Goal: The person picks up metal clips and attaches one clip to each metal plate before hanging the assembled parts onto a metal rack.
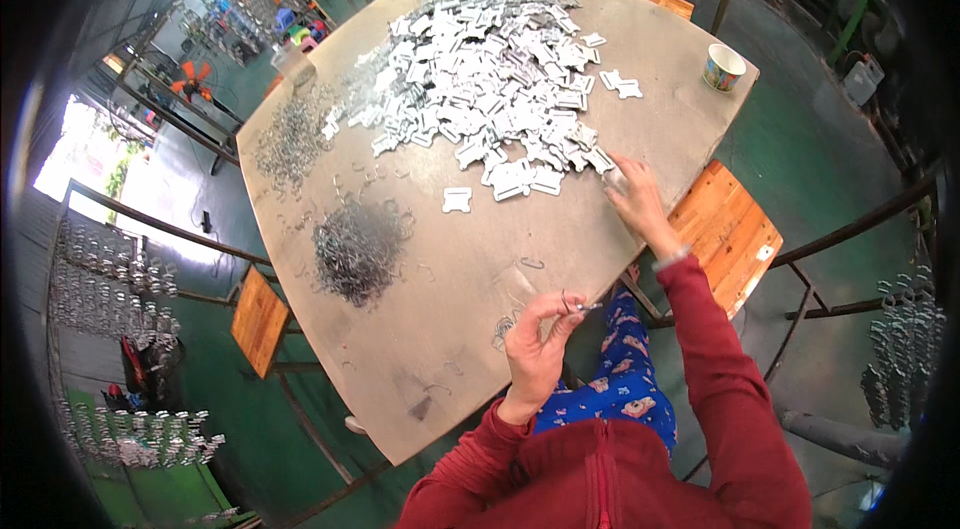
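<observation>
Silvery plates (490,79) lie heaped on the table (480,249); I see the right hand (637,201) at their edge, its grip unclear, and, well apart, the left hand (538,347) pinching a metal piece (589,308).

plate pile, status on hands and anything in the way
Left hand pinches small thin piece. Right hand at right edge of plate pile. Cup clear of both.

Pale notched plates (490,74) lie loosely heaped together
</observation>
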Motion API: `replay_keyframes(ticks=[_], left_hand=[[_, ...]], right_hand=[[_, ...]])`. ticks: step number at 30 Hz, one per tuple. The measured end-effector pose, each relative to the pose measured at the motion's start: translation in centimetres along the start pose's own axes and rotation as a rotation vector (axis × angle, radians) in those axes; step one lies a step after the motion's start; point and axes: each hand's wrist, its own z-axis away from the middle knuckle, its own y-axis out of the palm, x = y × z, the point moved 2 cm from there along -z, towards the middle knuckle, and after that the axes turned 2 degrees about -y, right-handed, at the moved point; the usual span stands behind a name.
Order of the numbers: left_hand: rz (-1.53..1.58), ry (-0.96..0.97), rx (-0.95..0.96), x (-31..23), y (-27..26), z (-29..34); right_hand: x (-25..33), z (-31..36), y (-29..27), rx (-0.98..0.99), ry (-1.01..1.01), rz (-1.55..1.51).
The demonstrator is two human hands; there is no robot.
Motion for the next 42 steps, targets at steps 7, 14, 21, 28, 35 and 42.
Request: replay_keyframes(ticks=[7, 14, 21, 28, 35, 42], left_hand=[[-0.021, -0.048, 0.041, -0.6, -0.3, 0.4], [-0.161, -0.106, 0.113, 0.8, 0.3, -0.2], [-0.191, -0.035, 0.222, 1.0, 1.8, 0.1], [-0.22, -0.003, 0.197, 0.9, 2.2, 0.5], [-0.362, 0.09, 0.213, 0.6, 1.2, 0.6], [-0.653, 0.169, -0.084, 3.0, -7.2, -1.8]], right_hand=[[-3.7, -1.8, 2.7, -0.106, 0.337, -0.233], [5.5, 4.6, -4.1, 0.051, 0.701, -1.094], [11.0, 4.7, -8.9, 0.138, 0.622, -0.982], [12.3, 5.4, -9.6, 0.127, 0.6, -0.987], [13.4, 5.3, -9.8, 0.182, 0.599, -0.825], [15.2, 5.7, -9.9, 0.179, 0.398, -0.841]])
